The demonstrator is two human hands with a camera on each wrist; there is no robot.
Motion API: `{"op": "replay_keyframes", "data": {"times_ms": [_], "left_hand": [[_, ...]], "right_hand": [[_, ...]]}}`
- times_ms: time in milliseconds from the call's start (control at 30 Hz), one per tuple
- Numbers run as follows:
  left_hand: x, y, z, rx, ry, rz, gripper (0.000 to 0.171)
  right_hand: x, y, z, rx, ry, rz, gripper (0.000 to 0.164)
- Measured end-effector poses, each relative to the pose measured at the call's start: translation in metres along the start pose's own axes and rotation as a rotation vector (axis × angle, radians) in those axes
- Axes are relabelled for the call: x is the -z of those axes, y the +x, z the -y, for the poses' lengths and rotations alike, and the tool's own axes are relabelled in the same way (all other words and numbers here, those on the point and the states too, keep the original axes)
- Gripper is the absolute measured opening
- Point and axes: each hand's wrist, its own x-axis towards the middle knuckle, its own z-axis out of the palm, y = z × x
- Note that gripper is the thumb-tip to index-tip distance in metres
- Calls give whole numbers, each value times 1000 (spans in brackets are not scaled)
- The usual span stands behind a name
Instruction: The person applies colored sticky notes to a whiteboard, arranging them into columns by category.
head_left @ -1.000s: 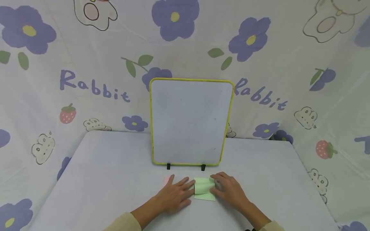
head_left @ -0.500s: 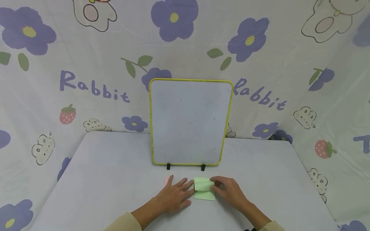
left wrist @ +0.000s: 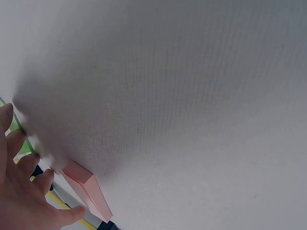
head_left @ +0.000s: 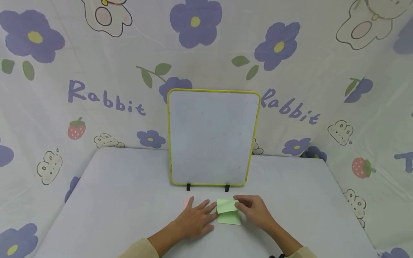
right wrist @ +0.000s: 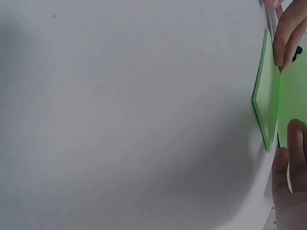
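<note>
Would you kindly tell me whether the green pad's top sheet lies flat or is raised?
Raised: the right hand pinches the top sheet, and the right wrist view shows it angled away from the green pad.

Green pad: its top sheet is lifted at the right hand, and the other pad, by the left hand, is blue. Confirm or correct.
Not blue: the other pad by the left hand is pink, per the left wrist view. The top sheet of the green pad is lifted at the right hand.

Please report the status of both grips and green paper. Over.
Right grip pinches raised green sheet. Left grip spread, fingertips at left edge of green pad. Pad lies on white table. Nothing visibly in the way; pink pad beside left grip.
</note>
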Motion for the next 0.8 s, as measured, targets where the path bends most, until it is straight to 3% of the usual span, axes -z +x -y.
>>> {"op": "replay_keyframes", "data": {"times_ms": [167, 433, 633, 800], "left_hand": [[-1, -1, 0, -9, 1, -27, 51], [6, -1, -2, 8, -2, -4, 50], [6, -1, -2, 17, 34, -3, 51], [6, -1, -2, 5, 37, -20, 50]], "right_hand": [[0, 1, 1, -7, 41, -8, 27], [2, 4, 6, 21, 91, -16, 26], [8, 6, 11, 17, 102, -79, 24], [11, 9, 11, 65, 81, -122, 23]]}}
